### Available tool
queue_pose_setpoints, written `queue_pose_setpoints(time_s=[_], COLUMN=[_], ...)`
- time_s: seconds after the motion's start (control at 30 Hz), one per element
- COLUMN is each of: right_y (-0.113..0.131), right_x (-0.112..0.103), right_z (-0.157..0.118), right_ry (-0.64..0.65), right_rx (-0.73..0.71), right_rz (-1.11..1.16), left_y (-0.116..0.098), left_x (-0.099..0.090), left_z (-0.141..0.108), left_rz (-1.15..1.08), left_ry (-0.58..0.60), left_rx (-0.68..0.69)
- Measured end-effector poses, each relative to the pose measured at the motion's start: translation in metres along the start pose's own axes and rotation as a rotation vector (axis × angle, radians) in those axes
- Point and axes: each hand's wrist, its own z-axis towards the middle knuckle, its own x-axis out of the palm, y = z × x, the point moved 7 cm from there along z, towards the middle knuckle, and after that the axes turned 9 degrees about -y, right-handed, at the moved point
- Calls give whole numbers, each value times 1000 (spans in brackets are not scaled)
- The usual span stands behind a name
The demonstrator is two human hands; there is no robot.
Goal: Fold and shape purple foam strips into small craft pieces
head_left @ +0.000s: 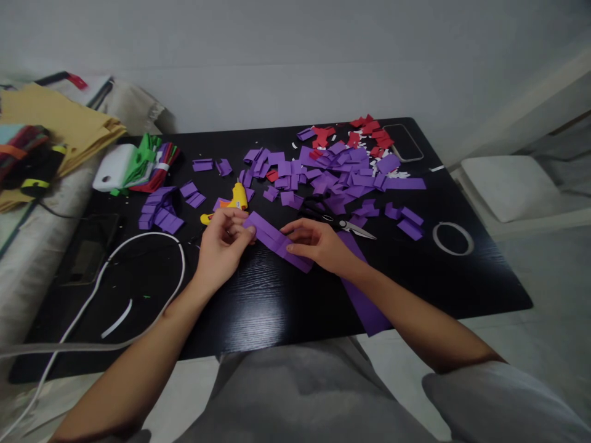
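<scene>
Between my hands, above the black table [258,295], is a creased purple paper strip [272,239]. My left hand [226,243] pinches its upper left end between thumb and fingers. Farther along the strip, my right hand [318,245] grips it with thumb and fingers. Just beyond my left hand lies a yellow glue gun [239,198]. Black-handled scissors [348,226] rest behind my right hand, blades pointing right. A longer purple strip [364,301] runs under my right forearm and past the table's front edge.
Folded purple pieces [332,175] are heaped at the back, with red scraps [372,129] behind. A white cable [182,258] loops at left, near a phone [90,249]. Coloured bundles [148,163] sit back left; a clear ring [452,239] lies right.
</scene>
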Motion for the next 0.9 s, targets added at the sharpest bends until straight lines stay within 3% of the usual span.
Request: queue_pose_setpoints(time_s=[0.4,0.9], right_y=[0,-1], right_x=[-9,-11], right_z=[4,6], right_ry=[-108,-146], right_rx=[2,-43], right_rz=[-70,-92], left_y=[0,3], left_x=[1,2], left_z=[-1,-2], left_rz=[-20,-8], left_ry=[10,42], left_rx=[-51,-103])
